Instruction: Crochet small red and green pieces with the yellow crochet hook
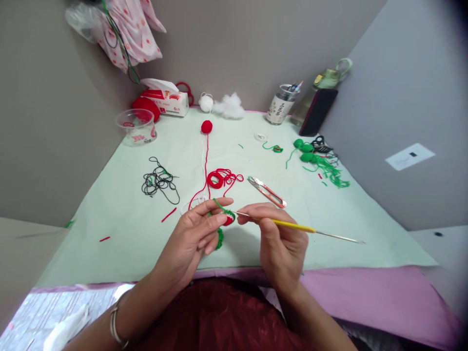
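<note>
My left hand [199, 226] pinches a small crochet piece [229, 219] in red, white and green, with green yarn running over the raised index finger. Below those fingers hangs a bunch of green yarn [220, 240]. Closed round the yellow handle of a double-ended crochet hook [292, 224] is my right hand [280, 239]. The hook's left tip meets the crochet piece; its other metal end points right. Just beyond the hands lie a red crocheted ring [215, 179] with loose red yarn and thread snips [268, 191] with orange handles.
Tangled black cord [160, 181] lies left, and a red yarn ball [206, 126] sits farther back. Along the back stand a clear tub [137, 129], a tissue box [170, 102], white stuffing [230, 106], a pen cup [281, 105] and a phone [318, 112]. Green pieces [307, 148] lie right.
</note>
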Motion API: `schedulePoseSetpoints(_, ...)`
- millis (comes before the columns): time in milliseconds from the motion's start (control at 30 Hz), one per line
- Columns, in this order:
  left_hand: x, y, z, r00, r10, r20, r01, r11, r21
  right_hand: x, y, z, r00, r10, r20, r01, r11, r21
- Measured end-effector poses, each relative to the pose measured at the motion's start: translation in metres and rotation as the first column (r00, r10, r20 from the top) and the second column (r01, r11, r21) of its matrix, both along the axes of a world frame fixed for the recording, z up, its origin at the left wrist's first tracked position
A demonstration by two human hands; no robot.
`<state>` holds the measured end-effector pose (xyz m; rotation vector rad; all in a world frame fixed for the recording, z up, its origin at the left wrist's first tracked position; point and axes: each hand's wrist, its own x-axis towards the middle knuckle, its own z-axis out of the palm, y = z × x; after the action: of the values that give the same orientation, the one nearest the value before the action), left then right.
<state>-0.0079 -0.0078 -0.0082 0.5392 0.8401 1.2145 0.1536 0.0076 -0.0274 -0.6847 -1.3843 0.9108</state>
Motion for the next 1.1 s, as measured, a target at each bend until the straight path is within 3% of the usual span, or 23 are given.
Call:
schedulePoseSetpoints(100,0.0007,0.0001,0.0001,0.999,0.025,-0.026,-0.025,1.0,0.007,0.0004,0.0,0.0023,0.999,-0.029,0.036,0.029,1.0,0.006)
schedulePoseSetpoints(333,0.002,0.0012,0.0006,0.999,0.04,-0.023,-0.041,0.999,-0.006,0.0001,-0.004,0.0055,0.97,-0.128,0.206,0.094,0.981,0.167)
schedulePoseSetpoints(700,0.0018,0.0023,0.0007,0.999,0.053,0.007,-0.053,0.998,-0.034,0.0001,-0.0047,0.0016,0.994,-0.076,0.076,0.073,0.996,0.051)
schedulePoseSetpoints(1100,0.0035,-0.0005,-0.0018,0.998,0.03,0.05,-0.028,0.998,-0.053,-0.0028,-0.0051,-0.0012,0.979,-0.126,0.158,0.104,0.985,0.138)
